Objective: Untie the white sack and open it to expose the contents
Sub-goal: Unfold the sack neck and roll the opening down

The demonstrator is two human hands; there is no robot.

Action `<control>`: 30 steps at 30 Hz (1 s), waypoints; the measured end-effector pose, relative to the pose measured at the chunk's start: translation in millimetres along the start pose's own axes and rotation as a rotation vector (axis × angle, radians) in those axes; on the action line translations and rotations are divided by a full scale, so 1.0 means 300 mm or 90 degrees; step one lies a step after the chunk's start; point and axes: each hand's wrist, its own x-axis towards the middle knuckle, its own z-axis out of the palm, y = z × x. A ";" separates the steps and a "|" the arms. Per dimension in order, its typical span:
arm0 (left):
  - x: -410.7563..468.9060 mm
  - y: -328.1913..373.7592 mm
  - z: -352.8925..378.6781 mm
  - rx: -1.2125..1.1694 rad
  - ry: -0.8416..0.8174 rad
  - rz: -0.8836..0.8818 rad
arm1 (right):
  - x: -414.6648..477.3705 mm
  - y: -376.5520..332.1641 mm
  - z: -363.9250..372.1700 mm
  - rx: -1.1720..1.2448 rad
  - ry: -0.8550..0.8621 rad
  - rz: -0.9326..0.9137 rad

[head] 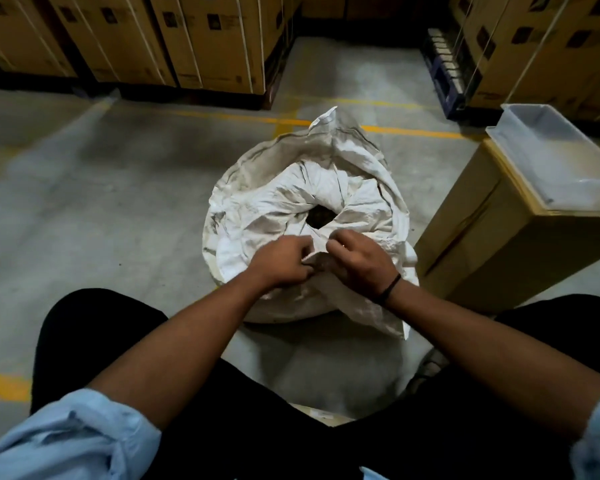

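The white sack point(302, 216) stood upright on the concrete floor point(118, 202), its mouth facing up toward the camera. The crumpled top was gathered inward around a small dark hole point(321, 216) near the sack's middle, and one pointed corner of cloth stuck up at the sack's far side. At the sack's near edge, the left hand point(284, 263) and the right hand point(359, 258) were both closed, pinching a fold of the cloth between them. Just right of the sack stood a cardboard box point(482, 237) with a clear plastic tray point(548, 161) on top.
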 end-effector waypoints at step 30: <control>-0.078 0.033 -0.230 0.131 0.437 0.144 | 0.041 -0.025 -0.160 0.243 -0.162 0.177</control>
